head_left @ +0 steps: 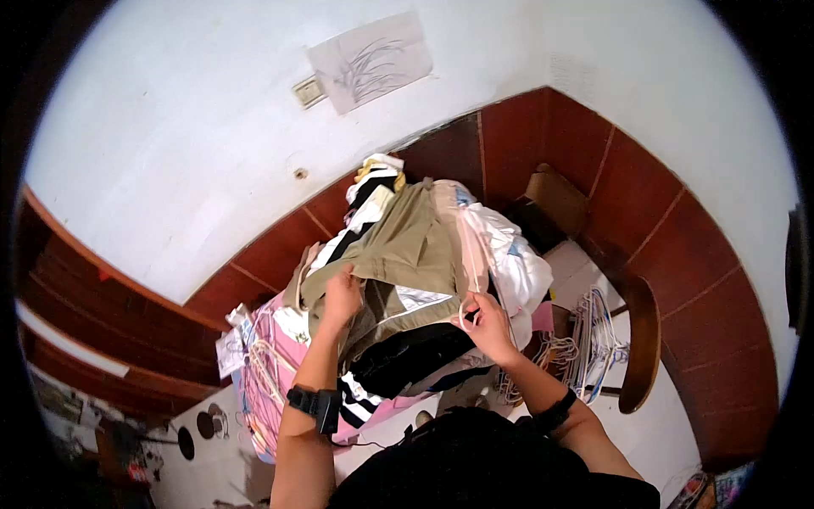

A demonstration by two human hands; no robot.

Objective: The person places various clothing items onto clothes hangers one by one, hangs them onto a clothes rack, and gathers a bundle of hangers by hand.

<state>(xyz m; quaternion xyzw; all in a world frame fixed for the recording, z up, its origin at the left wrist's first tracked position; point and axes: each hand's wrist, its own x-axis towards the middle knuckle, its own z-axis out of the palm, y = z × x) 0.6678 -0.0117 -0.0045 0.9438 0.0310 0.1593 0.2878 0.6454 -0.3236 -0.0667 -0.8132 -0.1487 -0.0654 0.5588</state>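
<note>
An olive-green garment [398, 242], which looks like a pair of trousers, lies spread over a heap of clothes. My left hand [343, 295] is closed on its near left edge. Inside the garment's opening a white patterned lining [420, 297] shows. At the opening's right side my right hand [487, 327] pinches a thin white loop [463, 317], which looks like the end of a clothes hanger; the rest of it is hard to make out. Black cloth [415, 360] lies just below both hands, and a white garment [519, 267] is bunched to the right.
Many hangers [598, 331] are bundled at the right beside a brown wooden stool [640, 343]. More hangers [267, 373] lie on pink cloth at the left. A cardboard box [555, 199] stands in the corner against the red-brown tiled wall [678, 246].
</note>
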